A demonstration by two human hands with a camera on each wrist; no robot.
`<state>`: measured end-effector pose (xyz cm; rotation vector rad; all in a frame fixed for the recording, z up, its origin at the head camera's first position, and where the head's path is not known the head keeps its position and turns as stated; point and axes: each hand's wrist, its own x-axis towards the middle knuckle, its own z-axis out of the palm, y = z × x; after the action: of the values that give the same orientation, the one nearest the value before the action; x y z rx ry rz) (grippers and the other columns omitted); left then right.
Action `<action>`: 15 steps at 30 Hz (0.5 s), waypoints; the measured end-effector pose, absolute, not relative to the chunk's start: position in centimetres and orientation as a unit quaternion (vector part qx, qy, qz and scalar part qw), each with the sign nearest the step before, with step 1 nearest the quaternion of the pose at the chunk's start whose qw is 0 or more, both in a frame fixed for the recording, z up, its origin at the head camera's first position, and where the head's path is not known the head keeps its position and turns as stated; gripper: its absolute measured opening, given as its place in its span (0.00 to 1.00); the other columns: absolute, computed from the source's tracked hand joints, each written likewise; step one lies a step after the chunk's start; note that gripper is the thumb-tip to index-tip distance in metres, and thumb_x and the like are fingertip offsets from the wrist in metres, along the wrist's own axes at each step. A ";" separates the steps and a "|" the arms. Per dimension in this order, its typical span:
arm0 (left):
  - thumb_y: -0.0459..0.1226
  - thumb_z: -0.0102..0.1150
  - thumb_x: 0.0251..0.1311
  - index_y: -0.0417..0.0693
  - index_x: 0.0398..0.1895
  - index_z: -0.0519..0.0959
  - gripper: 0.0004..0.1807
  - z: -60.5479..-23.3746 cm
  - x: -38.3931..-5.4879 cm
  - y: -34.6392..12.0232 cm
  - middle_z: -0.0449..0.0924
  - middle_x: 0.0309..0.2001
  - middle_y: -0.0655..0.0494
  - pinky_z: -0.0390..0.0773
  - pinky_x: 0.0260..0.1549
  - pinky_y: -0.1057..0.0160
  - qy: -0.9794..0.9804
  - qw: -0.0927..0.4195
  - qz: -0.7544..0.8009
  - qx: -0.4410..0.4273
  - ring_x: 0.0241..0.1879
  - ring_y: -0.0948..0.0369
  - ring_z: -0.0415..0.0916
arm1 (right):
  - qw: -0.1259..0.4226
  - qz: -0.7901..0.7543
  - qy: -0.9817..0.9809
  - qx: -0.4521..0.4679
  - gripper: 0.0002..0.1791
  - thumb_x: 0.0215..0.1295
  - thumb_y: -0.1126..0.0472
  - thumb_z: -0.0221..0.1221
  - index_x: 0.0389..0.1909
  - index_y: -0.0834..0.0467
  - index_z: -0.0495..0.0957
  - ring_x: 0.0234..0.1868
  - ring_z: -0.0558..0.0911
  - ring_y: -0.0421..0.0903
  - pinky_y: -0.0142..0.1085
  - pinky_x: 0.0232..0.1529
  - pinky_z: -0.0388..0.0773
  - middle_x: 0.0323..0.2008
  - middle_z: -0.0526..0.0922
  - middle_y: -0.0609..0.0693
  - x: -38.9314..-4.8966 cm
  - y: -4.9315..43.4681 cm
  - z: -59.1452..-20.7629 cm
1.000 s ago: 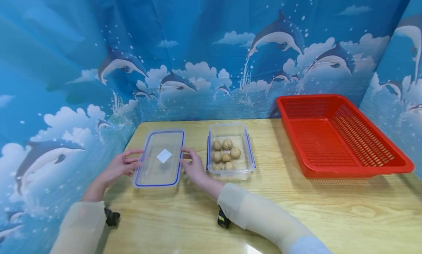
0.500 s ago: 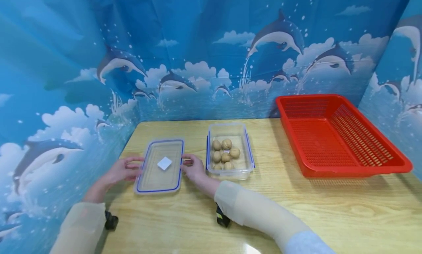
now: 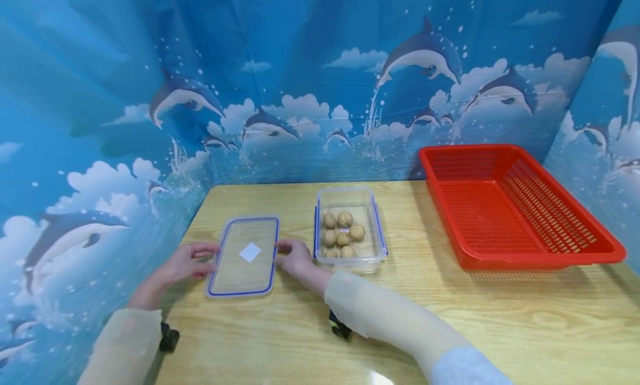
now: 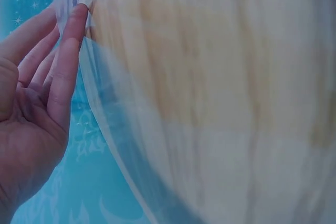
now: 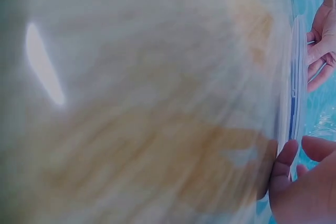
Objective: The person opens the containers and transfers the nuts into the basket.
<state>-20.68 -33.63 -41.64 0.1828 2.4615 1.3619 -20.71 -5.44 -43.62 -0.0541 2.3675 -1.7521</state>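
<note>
A clear plastic lid [image 3: 243, 279] with a blue seal and a white square label [image 3: 250, 252] is at the left of the table. My left hand [image 3: 187, 263] holds its left edge with the fingertips, and my right hand [image 3: 295, 257] pinches the right edge. In the right wrist view the lid's rim [image 5: 294, 98] shows edge-on beside the right thumb and finger. Right of the lid stands a clear plastic food container [image 3: 367, 258] with several walnuts [image 3: 344, 239] inside. Whether the lid touches the table is hard to tell.
A large red plastic basket [image 3: 462, 246] stands at the right of the wooden table [image 3: 425, 307]. A blue curtain [image 3: 300, 51] with dolphins hangs behind and to the left.
The lid has shifted slightly down in the head view, and both hands have moved with it at its edges. The container, walnuts and basket have stayed put.
</note>
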 end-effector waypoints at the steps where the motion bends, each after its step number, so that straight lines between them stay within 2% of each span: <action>1: 0.31 0.65 0.59 0.26 0.63 0.66 0.31 -41.6 -20.6 -33.6 0.62 0.62 0.24 0.79 0.24 0.63 0.862 0.161 0.476 0.064 0.29 0.61 0.80 | 0.096 -0.589 0.803 -0.018 0.21 0.53 0.76 0.66 0.50 0.61 0.81 0.46 0.80 0.47 0.32 0.43 0.79 0.44 0.83 0.52 -20.7 -5.4 -43.6; 3: 0.32 0.65 0.59 0.27 0.63 0.66 0.31 -41.5 -20.6 -33.7 0.62 0.63 0.25 0.79 0.24 0.63 0.862 0.163 0.475 0.063 0.30 0.61 0.80 | 0.094 -0.592 0.800 -0.021 0.21 0.53 0.76 0.65 0.50 0.61 0.81 0.45 0.80 0.47 0.32 0.40 0.80 0.44 0.83 0.52 -20.6 -5.3 -43.6; 8: 0.33 0.64 0.60 0.27 0.64 0.66 0.31 -41.2 -20.4 -34.1 0.64 0.62 0.26 0.81 0.29 0.59 0.866 0.160 0.470 0.068 0.38 0.57 0.82 | 0.102 -0.634 0.766 -0.030 0.20 0.56 0.76 0.63 0.51 0.64 0.80 0.33 0.80 0.44 0.32 0.26 0.79 0.43 0.82 0.54 -20.0 -4.9 -43.6; 12: 0.36 0.64 0.62 0.29 0.64 0.67 0.31 -40.7 -20.3 -34.3 0.66 0.62 0.29 0.81 0.32 0.56 0.885 0.136 0.439 0.077 0.46 0.48 0.80 | 0.111 -0.651 0.749 -0.047 0.19 0.58 0.75 0.63 0.52 0.64 0.80 0.30 0.81 0.45 0.35 0.26 0.80 0.44 0.82 0.54 -19.4 -4.7 -42.8; 15: 0.37 0.63 0.63 0.30 0.64 0.68 0.30 -40.1 -20.5 -34.3 0.67 0.62 0.30 0.81 0.34 0.55 0.896 0.114 0.420 0.083 0.48 0.45 0.78 | 0.116 -0.657 0.743 -0.058 0.20 0.58 0.74 0.63 0.53 0.63 0.80 0.30 0.80 0.43 0.38 0.29 0.81 0.45 0.82 0.53 -19.0 -4.6 -41.8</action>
<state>-20.46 -34.26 -40.13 0.2437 2.6275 1.2324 -18.99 -4.62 -41.83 -0.1710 2.1762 -1.9231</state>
